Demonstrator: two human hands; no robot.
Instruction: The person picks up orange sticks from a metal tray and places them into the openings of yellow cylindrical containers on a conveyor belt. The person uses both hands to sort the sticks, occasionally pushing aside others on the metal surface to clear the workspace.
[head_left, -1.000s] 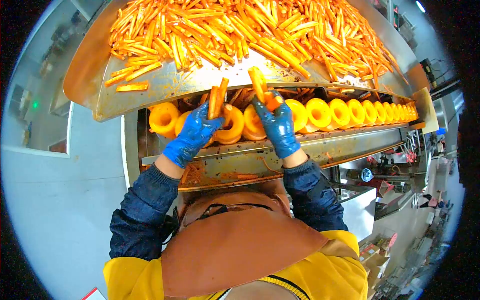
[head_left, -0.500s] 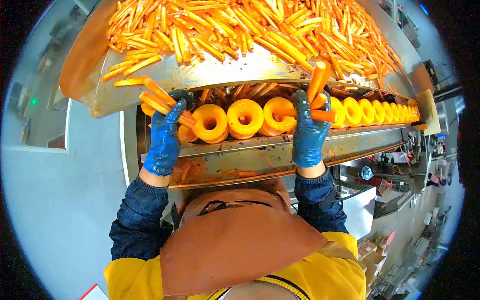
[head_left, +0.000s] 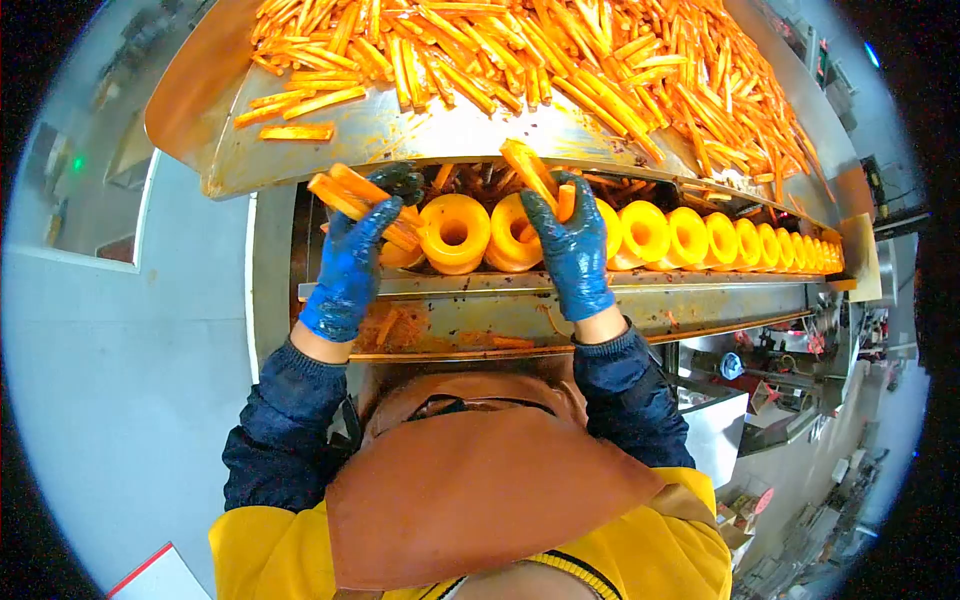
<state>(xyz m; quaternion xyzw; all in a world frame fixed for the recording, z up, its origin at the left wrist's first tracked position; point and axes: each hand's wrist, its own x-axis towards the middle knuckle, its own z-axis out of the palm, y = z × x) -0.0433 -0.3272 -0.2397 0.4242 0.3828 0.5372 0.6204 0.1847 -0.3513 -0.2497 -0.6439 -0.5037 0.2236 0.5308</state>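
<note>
My left hand point(head_left: 350, 262), in a blue glove darkened with oil, is closed around a few orange food sticks point(head_left: 345, 190). They slant across the fingers, their lower ends close to the leftmost of the round yellow funnel-shaped cups point(head_left: 454, 234). In my right hand point(head_left: 577, 258), also gloved in blue, are more orange sticks point(head_left: 528, 170), pinched between thumb and fingers. One stick end overlaps the mouth of the cup just left of this hand. Part of the cup row is hidden behind the right glove.
Beyond the cups, a metal tray point(head_left: 390, 130) bears a large heap of oily orange sticks point(head_left: 600, 60). On the near side runs a metal ledge point(head_left: 650, 310) with scraps on it. A brown apron point(head_left: 480, 490) covers my front. Workshop equipment stands at the right.
My right hand has moved left along the cup row with its sticks, closer to my left hand. My left hand still grips its sticks. The whole view has shifted slightly.
</note>
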